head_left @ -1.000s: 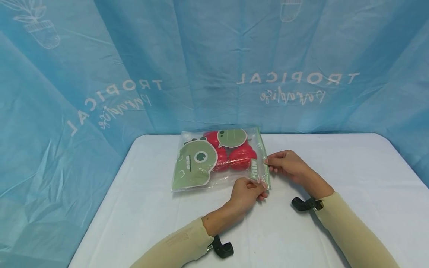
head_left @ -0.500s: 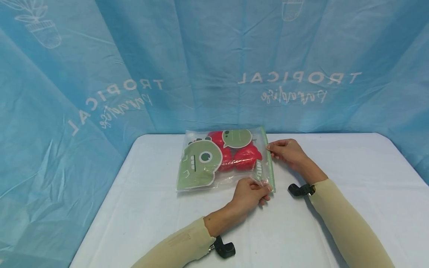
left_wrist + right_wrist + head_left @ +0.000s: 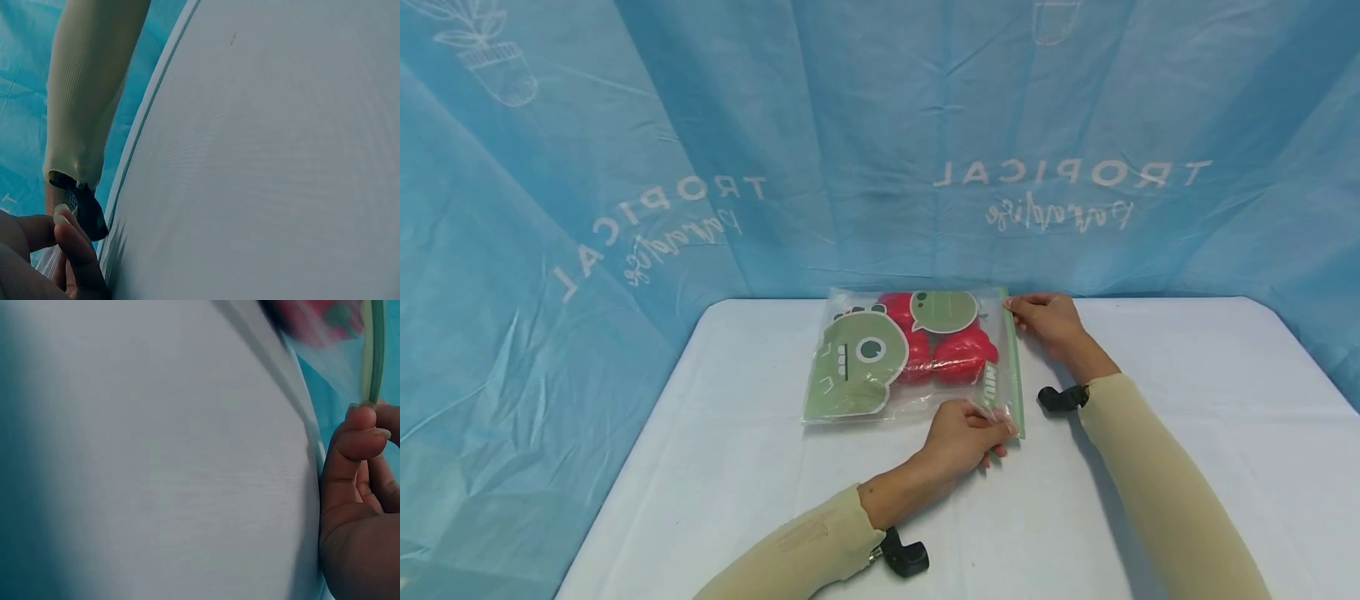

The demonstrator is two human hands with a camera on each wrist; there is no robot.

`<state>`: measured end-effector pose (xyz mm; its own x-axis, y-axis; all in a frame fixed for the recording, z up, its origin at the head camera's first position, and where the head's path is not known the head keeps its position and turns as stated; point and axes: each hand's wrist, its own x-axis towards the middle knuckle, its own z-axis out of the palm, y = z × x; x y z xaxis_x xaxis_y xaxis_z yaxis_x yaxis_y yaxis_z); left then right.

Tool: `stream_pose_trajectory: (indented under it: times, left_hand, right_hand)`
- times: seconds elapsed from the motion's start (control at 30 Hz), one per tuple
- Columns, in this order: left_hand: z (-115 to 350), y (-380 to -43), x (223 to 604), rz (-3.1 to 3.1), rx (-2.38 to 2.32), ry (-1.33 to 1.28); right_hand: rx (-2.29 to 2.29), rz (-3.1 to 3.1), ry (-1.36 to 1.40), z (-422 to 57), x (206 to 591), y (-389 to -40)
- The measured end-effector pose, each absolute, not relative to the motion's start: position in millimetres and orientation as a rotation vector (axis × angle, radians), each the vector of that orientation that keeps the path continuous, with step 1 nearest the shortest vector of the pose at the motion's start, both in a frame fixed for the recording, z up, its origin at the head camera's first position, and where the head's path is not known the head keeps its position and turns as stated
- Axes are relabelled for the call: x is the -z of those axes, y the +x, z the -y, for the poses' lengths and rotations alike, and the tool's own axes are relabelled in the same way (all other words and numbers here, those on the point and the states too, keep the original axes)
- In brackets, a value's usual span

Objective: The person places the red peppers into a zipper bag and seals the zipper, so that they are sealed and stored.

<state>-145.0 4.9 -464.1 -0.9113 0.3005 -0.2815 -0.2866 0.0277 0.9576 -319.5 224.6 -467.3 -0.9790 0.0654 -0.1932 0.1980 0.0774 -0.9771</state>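
A clear zip bag [image 3: 917, 404] with a green cartoon dinosaur print lies at the far side of the white table, its green zip edge [image 3: 1012, 358] facing right. Inside it are shiny red bell peppers [image 3: 964, 354], partly covered by the print. My left hand [image 3: 962, 437] pinches the near corner of the zip edge between thumb and fingers. At the far end of that edge, my right hand [image 3: 1048, 321] pinches the zip strip. In the right wrist view, the strip [image 3: 373, 356] rises from between the thumb and finger [image 3: 359, 444].
A blue printed curtain [image 3: 880, 150] hangs behind the white table [image 3: 737, 467] and along its left side. A black wrist camera mount [image 3: 904, 554] sits by the left cuff and another mount [image 3: 1060, 398] by the right.
My right hand has slid along the zip edge from its middle to the far end. The bag has shifted a little to the right, while my left hand keeps hold of the near corner.
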Motion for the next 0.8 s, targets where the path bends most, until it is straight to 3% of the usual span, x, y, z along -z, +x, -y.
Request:
stream_pose_trajectory:
  times: [0.8]
  left_hand:
    - [-10,-144,457,-1.947,-1.874,0.031]
  right_hand:
    - [2.073,-2.207,0.512,-221,461,-333]
